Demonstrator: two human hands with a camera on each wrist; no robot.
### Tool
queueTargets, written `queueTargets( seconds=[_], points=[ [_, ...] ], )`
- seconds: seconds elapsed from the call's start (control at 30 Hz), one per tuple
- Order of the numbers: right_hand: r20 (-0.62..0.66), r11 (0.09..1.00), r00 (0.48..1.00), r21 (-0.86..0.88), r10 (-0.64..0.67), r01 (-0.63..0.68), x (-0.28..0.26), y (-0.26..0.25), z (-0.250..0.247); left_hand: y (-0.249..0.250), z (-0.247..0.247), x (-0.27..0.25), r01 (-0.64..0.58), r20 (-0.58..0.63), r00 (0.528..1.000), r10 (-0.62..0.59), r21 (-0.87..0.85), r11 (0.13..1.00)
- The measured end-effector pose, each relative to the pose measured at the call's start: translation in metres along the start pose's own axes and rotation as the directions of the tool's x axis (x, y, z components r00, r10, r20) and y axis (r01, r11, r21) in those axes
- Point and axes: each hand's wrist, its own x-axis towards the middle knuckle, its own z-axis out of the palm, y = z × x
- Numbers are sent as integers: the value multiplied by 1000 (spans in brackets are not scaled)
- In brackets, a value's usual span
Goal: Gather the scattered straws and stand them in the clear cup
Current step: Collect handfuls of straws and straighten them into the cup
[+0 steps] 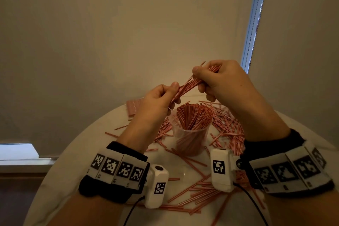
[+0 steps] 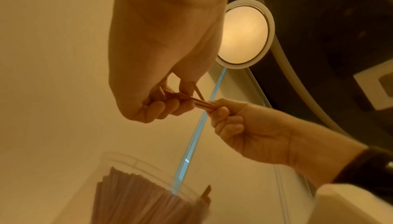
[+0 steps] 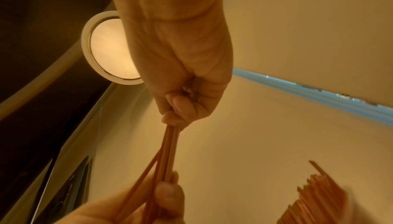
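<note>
Left hand (image 1: pixel 157 98) and right hand (image 1: pixel 219 79) each grip one bundle of striped straws (image 1: pixel 190 83) above the straw-filled clear cup (image 1: pixel 190 134).

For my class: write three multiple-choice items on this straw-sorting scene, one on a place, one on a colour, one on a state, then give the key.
1. Where is the clear cup?
A on the table, below the hands
B on the floor
C in the left hand

2. What colour are the straws?
A blue
B red and white striped
C black

3. How is the bundle of straws held?
A by both hands
B by neither hand
C by the right hand only

Key: A, it stands on the white table; B, stripes show; A, left hand and right hand each grip it.
</note>
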Motion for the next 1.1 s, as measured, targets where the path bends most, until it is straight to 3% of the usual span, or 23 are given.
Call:
queueTargets(
  seconds=[0.17, 0.3, 0.43, 0.5, 0.57, 0.67, 0.8, 0.9, 1.0, 1.1],
  points=[
    [54, 997, 999, -79, 8, -3, -1, 1, -1, -2, 5, -5, -13, -16, 1000, 15, 160, 987],
    [95, 998, 993, -7, 63, -63, 0, 5, -7, -1, 8, -8, -67, -31, 996, 81, 313, 947],
    [99, 995, 992, -74, 73, -65, 0, 6, -6, -2, 12, -7, 0, 2, 1000, 0, 189, 982],
    [85, 985, 995, -171, 46, -31, 1, 5, -5, -4, 10, -5, -20, 40, 999, 9, 289, 957],
    [60, 949, 998, -315, 11, 8, 2, 6, -6, -8, 7, -3, -77, 69, 996, 52, 448, 891],
    [71, 856, 997, -513, -21, 54, 3, 5, -6, -10, 1, -3, -81, 94, 995, 35, 548, 832],
    [213, 716, 970, -695, 118, 65, 1, 17, 5, -20, -4, -3, 52, 224, 953, -203, 540, 840],
    [332, 664, 910, -742, 248, 90, -1, 32, 18, -27, -4, -1, 77, 301, 905, -300, 579, 811],
    [290, 652, 940, -751, 182, 105, 2, 39, 26, -27, -4, -1, 55, 241, 927, -286, 668, 742],
    [315, 593, 928, -793, 198, 142, 2, 39, 30, -29, -3, 1, 52, 242, 931, -273, 653, 756]
  ],
)
